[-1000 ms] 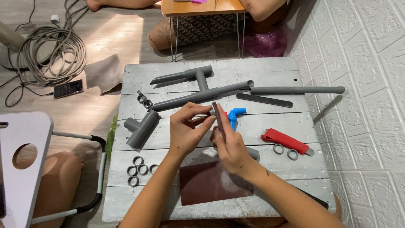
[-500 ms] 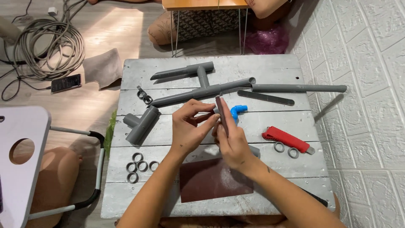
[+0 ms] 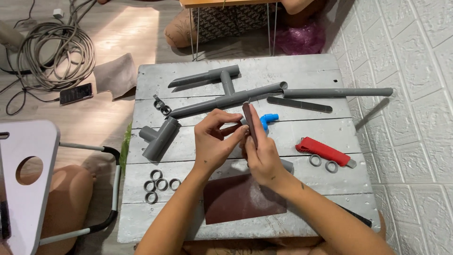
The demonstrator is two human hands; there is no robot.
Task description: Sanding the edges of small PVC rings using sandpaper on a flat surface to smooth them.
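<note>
Between the two hands, over the middle of the desk, a small grey ring seems pinched in the closed fingertips of the left hand; it is too small to tell for sure. The right hand is closed on a narrow dark sanding strip, held upright against it. With so slight a pinch, the piece could slip and drop, or the strip could scrape a fingertip. Just below the hands lies a brown sandpaper sheet. Right of them sits a red cutter, beyond them a blue elbow, left of them loose grey rings. No packages, labels or signs show.
</note>
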